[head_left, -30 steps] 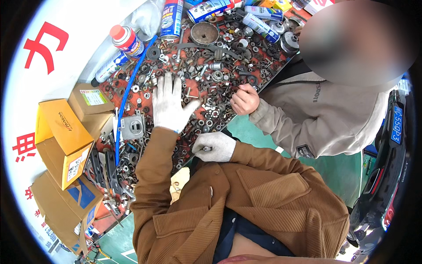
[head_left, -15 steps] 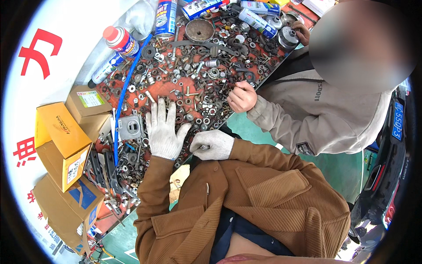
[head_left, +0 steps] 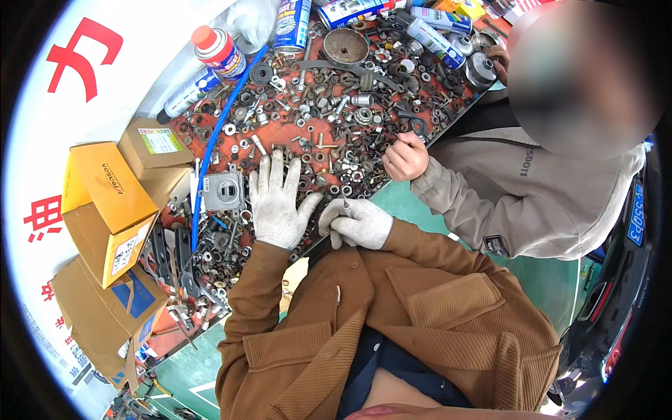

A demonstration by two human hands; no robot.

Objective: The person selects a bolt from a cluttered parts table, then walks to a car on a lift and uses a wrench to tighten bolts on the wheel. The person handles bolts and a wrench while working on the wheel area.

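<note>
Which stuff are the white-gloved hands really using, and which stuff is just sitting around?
In use:
- left hand, spread flat on the nuts and bolts
- right hand, pinching a small bolt

Just lying about:
- spray cans
- red-capped can
- yellow cardboard boxes
- blue hose
- round rusty disc
- square metal part

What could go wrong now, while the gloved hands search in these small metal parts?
The left hand lies flat on loose nuts and bolts near the table's front edge; a sweep could push some off. The right hand pinches a small bolt in a thick glove, so it may slip. Another person's hand works close by; they might bump.
</note>
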